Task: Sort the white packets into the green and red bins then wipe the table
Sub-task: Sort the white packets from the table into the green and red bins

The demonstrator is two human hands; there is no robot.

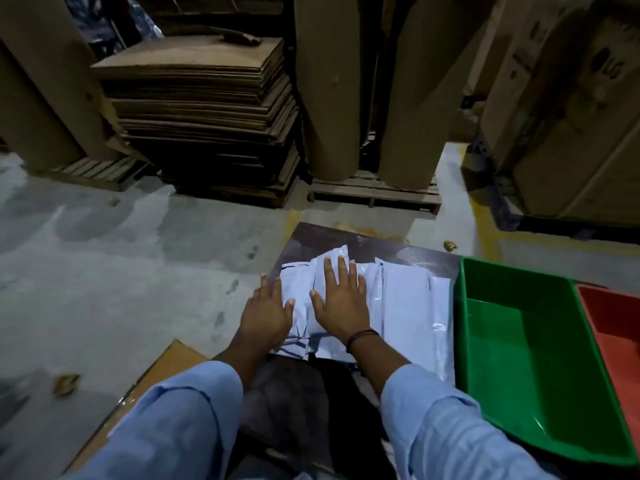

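White packets (398,306): where?
Piled on the table (415,258), centre frame; left hand (266,313) and right hand (341,299) lie flat on them, gripping nothing. Probably light, limp, slippery: pinch an edge.

Dim warehouse, stained grey concrete floor (104,271) with a yellow painted line (485,233) at right, tall stack of flat cardboard sheets (207,109) centre back, upright brown paper rolls (329,84) on a wooden pallet (374,192) beside it, big cardboard boxes (571,116) far right.
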